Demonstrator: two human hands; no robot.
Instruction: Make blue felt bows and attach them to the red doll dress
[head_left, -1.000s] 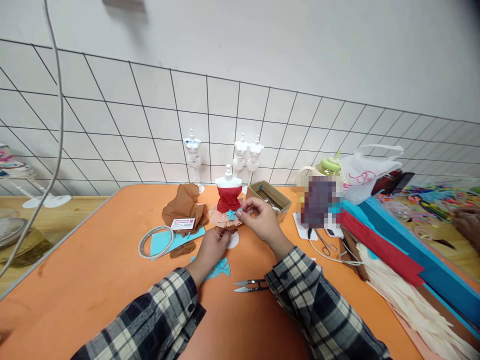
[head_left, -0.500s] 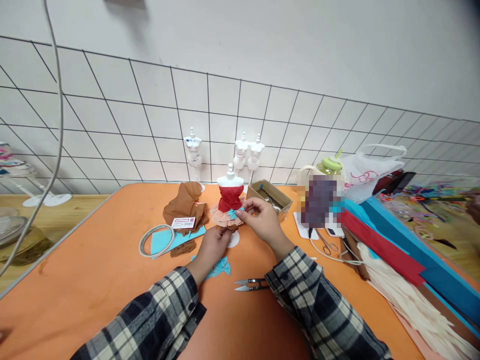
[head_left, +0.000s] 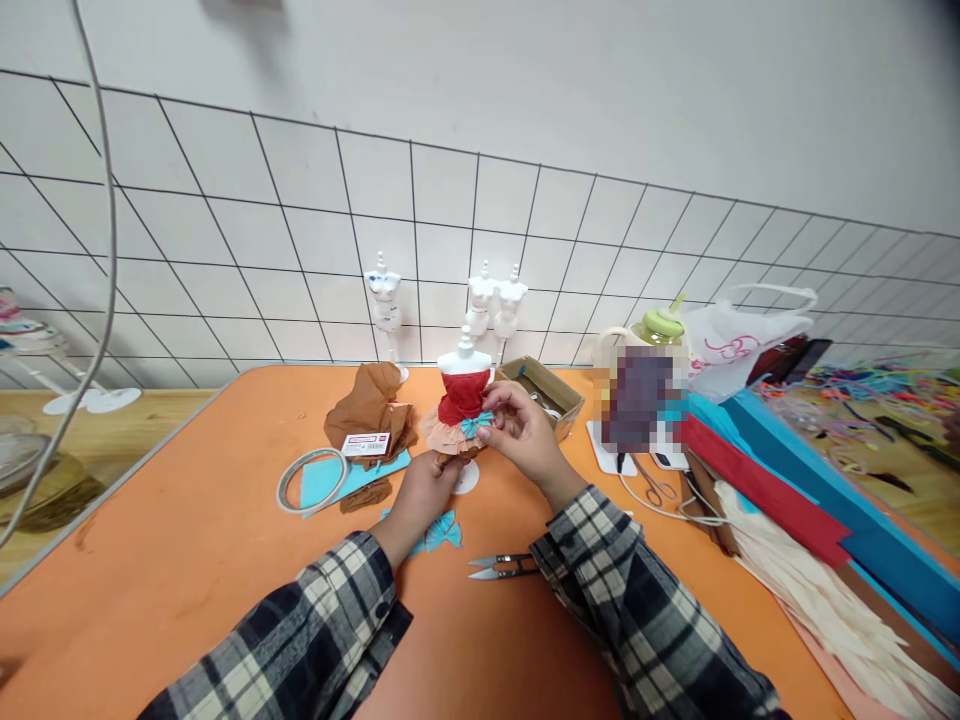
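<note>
A small white mannequin [head_left: 465,361] stands on the orange table [head_left: 187,560], dressed in a red paper bodice and a peach ruffled skirt. My right hand [head_left: 525,437] is closed in a pinch on a small blue paper bow [head_left: 475,423] held against the mannequin's waist. My left hand [head_left: 424,492] is closed around the mannequin's stand below the skirt. Another blue bow [head_left: 441,531] lies on the table by my left wrist. Small thread snips [head_left: 501,567] lie between my forearms.
Brown crepe paper [head_left: 371,405], a tape ring [head_left: 311,481] and a blue paper piece lie to the left. A cardboard box [head_left: 541,392], scissors [head_left: 654,486], and rolls of red, blue and cream paper [head_left: 795,500] lie to the right. Three bare mannequins [head_left: 487,300] stand by the wire grid.
My right hand has shifted the blue bow slightly right and up along the mannequin's waist. The view has tilted down a little. My left hand stays on the stand.
</note>
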